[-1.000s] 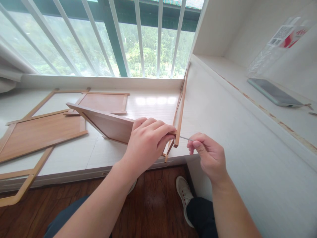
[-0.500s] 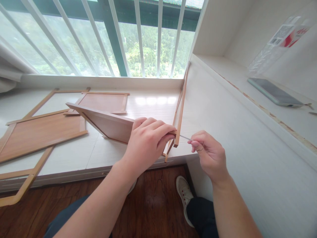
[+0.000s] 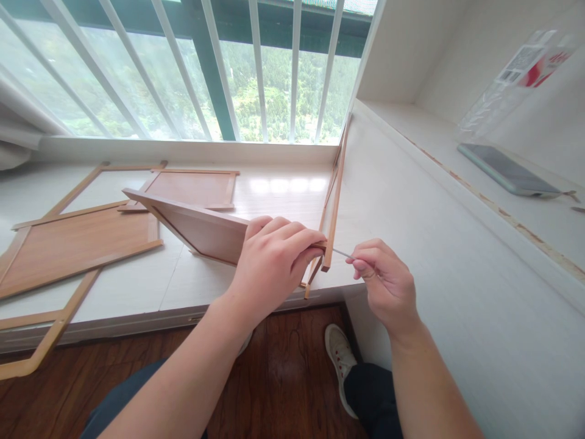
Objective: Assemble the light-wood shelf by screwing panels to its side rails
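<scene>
Wide white window ledge (image 3: 192,286) serves as the work surface, pale w/ faint woodgrain, glare patch near the back centre. Behind it a big window (image 3: 183,73) w/ slanted white bars, green hillside outside. Below the ledge: dark reddish wood floor (image 3: 283,366), a pale shoe (image 3: 340,360) and dark trouser legs in view.

Left hand (image 3: 269,262), grip clenched over the near corner of a wooden panel (image 3: 196,228), which stands tilted on the ledge, far corner raised toward the left. Right hand (image 3: 386,283) just beside it, fingertips pinched on a thin metal tool (image 3: 340,252) whose tip meets the panel's corner where an upright frame piece (image 3: 333,201) joins. That frame leans vs. the white cabinet side (image 3: 434,256) at right.

Lying flat on the ledge, left side: a larger wooden panel (image 3: 77,244), a smaller panel (image 3: 192,189) further back, an open wood frame (image 3: 91,186) beside it. Another frame (image 3: 46,335) hangs over the ledge's front edge at lower left.

Right: white shelf (image 3: 525,213) w/ chipped front edge showing brown, a phone (image 3: 503,171) lying flat on it, a clear plastic bag (image 3: 512,79) w/ red print and a code label propped vs. the wall. Curtain edge (image 3: 18,134) at far left.
</scene>
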The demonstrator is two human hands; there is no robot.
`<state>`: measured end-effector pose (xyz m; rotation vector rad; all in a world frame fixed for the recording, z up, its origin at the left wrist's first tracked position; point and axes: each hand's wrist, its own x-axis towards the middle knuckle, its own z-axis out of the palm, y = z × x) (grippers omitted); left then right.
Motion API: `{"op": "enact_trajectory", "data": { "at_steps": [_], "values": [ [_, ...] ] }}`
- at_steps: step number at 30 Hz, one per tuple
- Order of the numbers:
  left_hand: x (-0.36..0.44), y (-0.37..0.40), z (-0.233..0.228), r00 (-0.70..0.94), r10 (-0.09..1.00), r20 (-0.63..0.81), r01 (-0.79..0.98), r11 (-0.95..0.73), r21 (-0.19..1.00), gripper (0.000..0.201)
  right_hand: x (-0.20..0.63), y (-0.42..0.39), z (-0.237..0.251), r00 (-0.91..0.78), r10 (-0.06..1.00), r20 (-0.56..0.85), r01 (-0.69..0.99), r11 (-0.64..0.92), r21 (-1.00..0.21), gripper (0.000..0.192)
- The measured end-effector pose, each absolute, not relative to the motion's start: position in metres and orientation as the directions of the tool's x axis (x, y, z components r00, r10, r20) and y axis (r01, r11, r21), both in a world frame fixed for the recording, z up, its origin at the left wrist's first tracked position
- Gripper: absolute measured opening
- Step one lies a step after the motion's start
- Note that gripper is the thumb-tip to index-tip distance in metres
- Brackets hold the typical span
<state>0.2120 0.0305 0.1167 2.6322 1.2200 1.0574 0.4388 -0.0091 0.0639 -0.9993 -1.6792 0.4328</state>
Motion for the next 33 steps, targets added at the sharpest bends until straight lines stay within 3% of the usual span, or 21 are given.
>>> {"op": "enact_trajectory", "data": {
  "at_steps": [13, 23, 29, 33],
  "values": [
    [0.213, 0.031, 0.116, 0.453, 0.7, 0.553, 0.666, -0.677, 0.312, 0.019, 0.434, -0.008, 0.06, 0.017, 0.709, 0.705, 0.478, 0.614, -0.628, 0.015],
    [0.214, 0.029, 0.111, 0.448, 0.711, 0.542, 0.689, -0.661, 0.298, 0.025, 0.426, -0.008, 0.054, 0.19, 0.763, 0.618, 0.316, 0.549, -0.774, 0.009],
    [0.218, 0.026, 0.113, 0.44, 0.764, 0.473, 0.746, -0.604, 0.282, 0.026, 0.424, -0.005, 0.047, 0.286, 0.759, 0.585, 0.279, 0.518, -0.809, 0.02],
    [0.22, 0.023, 0.118, 0.476, 0.795, 0.376, 0.781, -0.579, 0.234, 0.043, 0.428, 0.001, 0.039, 0.255, 0.747, 0.614, 0.228, 0.571, -0.789, 0.026]
  ]
}}
